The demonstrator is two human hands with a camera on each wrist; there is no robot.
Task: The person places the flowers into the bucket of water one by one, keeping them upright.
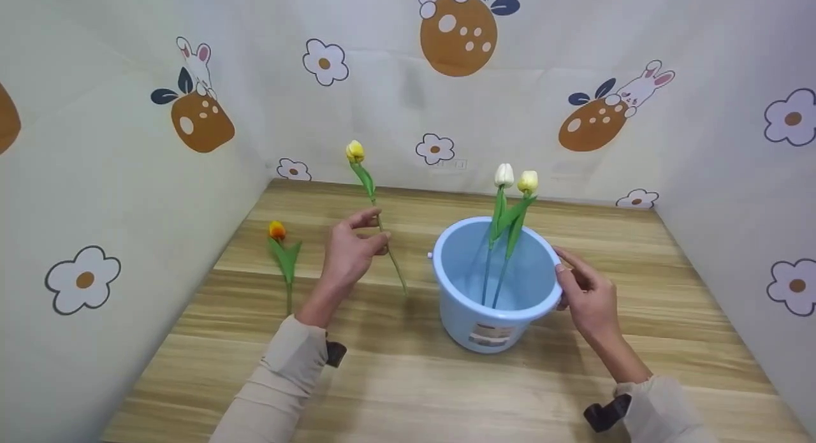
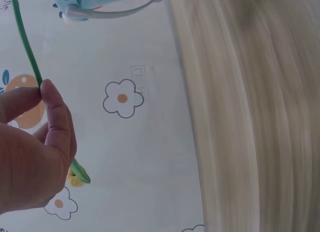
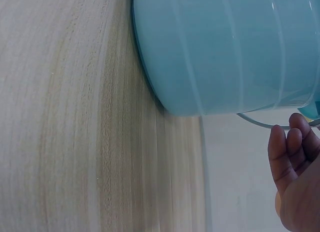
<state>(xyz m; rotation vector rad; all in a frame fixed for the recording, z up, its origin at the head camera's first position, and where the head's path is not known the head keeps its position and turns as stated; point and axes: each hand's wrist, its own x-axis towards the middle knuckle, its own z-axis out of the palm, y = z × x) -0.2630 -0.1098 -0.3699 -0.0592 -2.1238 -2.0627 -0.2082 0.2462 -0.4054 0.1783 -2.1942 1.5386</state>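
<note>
My left hand (image 1: pixel 380 227) pinches the green stem of a yellow tulip (image 1: pixel 355 152) and holds it tilted above the wooden table (image 1: pixel 408 379). In the left wrist view the stem (image 2: pixel 27 51) passes between thumb and finger of my left hand (image 2: pixel 44 99). A light blue bucket (image 1: pixel 484 328) stands right of centre. A white tulip (image 1: pixel 503 174) and a pale yellow tulip (image 1: pixel 528 181) stand in it. My right hand (image 1: pixel 563 264) grips the bucket's right rim. The right wrist view shows the bucket wall (image 3: pixel 230 51) and my curled fingers (image 3: pixel 292 147) beside its wire handle.
An orange tulip (image 1: pixel 277 231) lies on the table to the left of my left hand. Patterned cloth walls (image 1: pixel 127 175) enclose the table on the left, back and right. Bare wood stretches in front of the bucket.
</note>
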